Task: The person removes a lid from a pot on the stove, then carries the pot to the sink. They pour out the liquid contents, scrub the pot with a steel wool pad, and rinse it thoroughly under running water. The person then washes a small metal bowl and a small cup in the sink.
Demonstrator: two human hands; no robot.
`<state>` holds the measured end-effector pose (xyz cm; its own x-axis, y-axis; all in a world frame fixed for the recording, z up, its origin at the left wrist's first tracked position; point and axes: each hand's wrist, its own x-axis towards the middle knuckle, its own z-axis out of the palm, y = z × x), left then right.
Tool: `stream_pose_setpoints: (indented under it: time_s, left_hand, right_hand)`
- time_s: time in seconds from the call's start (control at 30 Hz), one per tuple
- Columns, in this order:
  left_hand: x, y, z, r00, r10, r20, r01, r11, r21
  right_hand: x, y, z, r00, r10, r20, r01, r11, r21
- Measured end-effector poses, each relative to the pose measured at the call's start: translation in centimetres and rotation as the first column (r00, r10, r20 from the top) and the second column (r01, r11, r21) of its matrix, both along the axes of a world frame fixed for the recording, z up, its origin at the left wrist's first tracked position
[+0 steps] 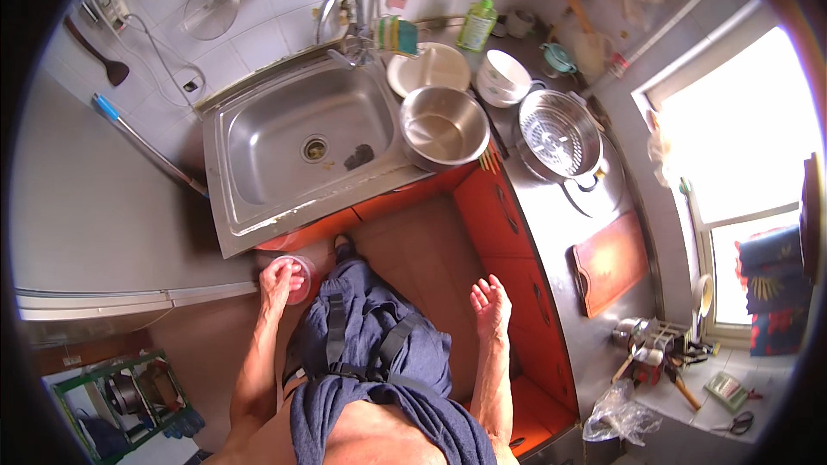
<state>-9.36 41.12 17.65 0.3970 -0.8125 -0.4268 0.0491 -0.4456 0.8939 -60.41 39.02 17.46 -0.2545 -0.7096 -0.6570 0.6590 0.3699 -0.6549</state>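
Observation:
My left hand [279,279] grips a round, see-through plastic tub [301,285] by its rim, low in front of the sink. What the tub holds, if anything, I cannot make out. My right hand [492,305] hangs beside the orange cabinet doors [517,271], fingers apart and a little curled, with nothing in it. Ahead is the stainless steel sink [271,142], where a dark scouring pad [359,156] lies near the drain [314,149]. A metal pot [444,132] stands at the sink's right edge.
Behind the pot are plates [446,68], stacked bowls [504,77] and a green soap bottle [478,22]. Along the right counter sit a steamer pot [559,132], a wooden cutting board [610,265] and a plastic bag [620,410]. A refrigerator [116,206] bounds the left side.

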Motion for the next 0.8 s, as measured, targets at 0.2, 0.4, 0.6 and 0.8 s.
stream_pose_setpoints:
  time_s: [0.2,0.4,0.6,0.8]
  left_hand:
    - [4.0,-10.4,2.7,0.999,0.007,-0.040,-0.013,0.987,-0.159]
    - [9.6,-18.1,3.0,0.999,0.026,-0.039,-0.030,0.996,-0.086]
    - [11.0,-23.7,-0.7,0.986,-0.146,0.075,0.142,0.988,0.055]
    - [8.3,-29.1,-12.7,0.674,-0.488,0.555,0.421,0.871,0.254]
  right_hand:
    - [7.4,-11.5,1.7,0.998,0.050,-0.042,-0.051,0.998,-0.025]
    - [13.2,-19.8,5.3,0.976,0.044,-0.212,-0.044,0.999,0.008]
    - [14.2,-24.9,5.8,0.925,0.127,-0.359,-0.102,0.991,0.086]
    - [14.0,-28.2,5.5,0.904,0.205,-0.374,-0.168,0.977,0.130]
